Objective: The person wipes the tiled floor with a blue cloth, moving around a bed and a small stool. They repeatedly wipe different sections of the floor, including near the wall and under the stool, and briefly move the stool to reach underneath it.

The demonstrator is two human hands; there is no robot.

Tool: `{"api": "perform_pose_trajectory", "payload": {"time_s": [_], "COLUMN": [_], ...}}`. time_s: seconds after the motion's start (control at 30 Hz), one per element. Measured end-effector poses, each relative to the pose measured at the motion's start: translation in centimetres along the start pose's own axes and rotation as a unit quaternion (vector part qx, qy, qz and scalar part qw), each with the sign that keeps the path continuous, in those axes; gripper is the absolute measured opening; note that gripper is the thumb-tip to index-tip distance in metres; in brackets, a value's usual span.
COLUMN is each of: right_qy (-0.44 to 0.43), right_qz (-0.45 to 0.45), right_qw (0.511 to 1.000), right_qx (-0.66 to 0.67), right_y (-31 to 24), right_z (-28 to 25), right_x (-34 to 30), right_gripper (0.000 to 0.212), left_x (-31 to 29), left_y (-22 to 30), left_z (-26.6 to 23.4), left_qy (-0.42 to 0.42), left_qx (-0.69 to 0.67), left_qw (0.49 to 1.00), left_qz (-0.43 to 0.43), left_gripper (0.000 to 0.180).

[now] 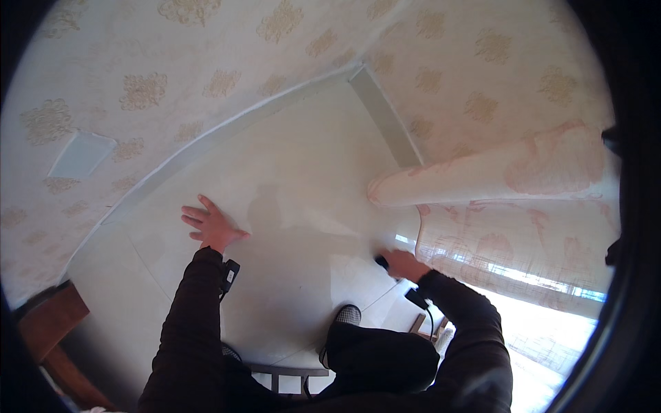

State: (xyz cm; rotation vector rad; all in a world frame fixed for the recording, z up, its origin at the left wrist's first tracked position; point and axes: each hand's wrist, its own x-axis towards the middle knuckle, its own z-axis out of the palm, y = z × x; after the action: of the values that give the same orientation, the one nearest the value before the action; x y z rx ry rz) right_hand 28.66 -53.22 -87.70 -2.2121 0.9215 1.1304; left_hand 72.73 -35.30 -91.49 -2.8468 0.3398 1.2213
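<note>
My left hand [215,228] is stretched out above the pale, glossy floor [303,165], its fingers spread and nothing in them. On that wrist sits a small black device [231,275]. My right hand [405,264] is closed round a small black object [381,262], only the end of which shows. I cannot make out its kind. Close by hang the pink-patterned curtains [496,168], just beyond the right hand. Another black device with a cable [416,298] is at my right wrist.
Patterned wallpaper [144,89] and a grey baseboard [385,117] meet in a far corner. A wall plate [82,155] is on the left wall. Brown wooden furniture [55,316] stands at lower left. A dark barred frame [289,372] lies between my feet. Bright light enters at right.
</note>
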Motion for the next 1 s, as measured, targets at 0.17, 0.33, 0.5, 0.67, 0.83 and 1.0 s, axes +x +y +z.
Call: {"api": "perform_pose_trajectory", "payload": {"time_s": [0.17,0.33,0.5,0.67,0.83,1.0], "right_qy": [0.336,0.560,0.529,0.493,0.348,0.229], "right_qz": [-0.185,-0.088,0.030,0.054,0.074,0.096], "right_qw": [0.924,0.793,0.776,0.781,0.789,0.793], "right_qx": [0.005,-0.224,-0.342,-0.379,-0.501,-0.556], "right_y": [-10.5,-12.0,-5.4,-0.5,5.8,10.7], "right_z": [-15.0,-27.3,-26.9,-18.7,-7.8,1.5], "right_x": [10.4,20.1,20.1,12.9,3.6,-3.7], "right_gripper": [0.050,0.038,0.022,0.024,0.026,0.024], "left_x": [0.7,1.3,1.3,0.5,-0.1,-0.2], "left_y": [-0.8,-1.3,-1.5,-0.9,-0.6,-0.3], "left_z": [0.7,1.3,1.5,0.9,0.5,0.4], "left_qy": [0.018,0.012,0.018,0.014,0.001,0.005], "left_qx": [-0.022,-0.026,-0.029,-0.019,-0.008,-0.003], "left_qw": [0.999,0.999,0.999,0.999,1.000,1.000], "left_qz": [0.020,0.028,0.038,0.029,0.007,0.003], "left_gripper": [0.158,0.157,0.158,0.157,0.152,0.150]}}
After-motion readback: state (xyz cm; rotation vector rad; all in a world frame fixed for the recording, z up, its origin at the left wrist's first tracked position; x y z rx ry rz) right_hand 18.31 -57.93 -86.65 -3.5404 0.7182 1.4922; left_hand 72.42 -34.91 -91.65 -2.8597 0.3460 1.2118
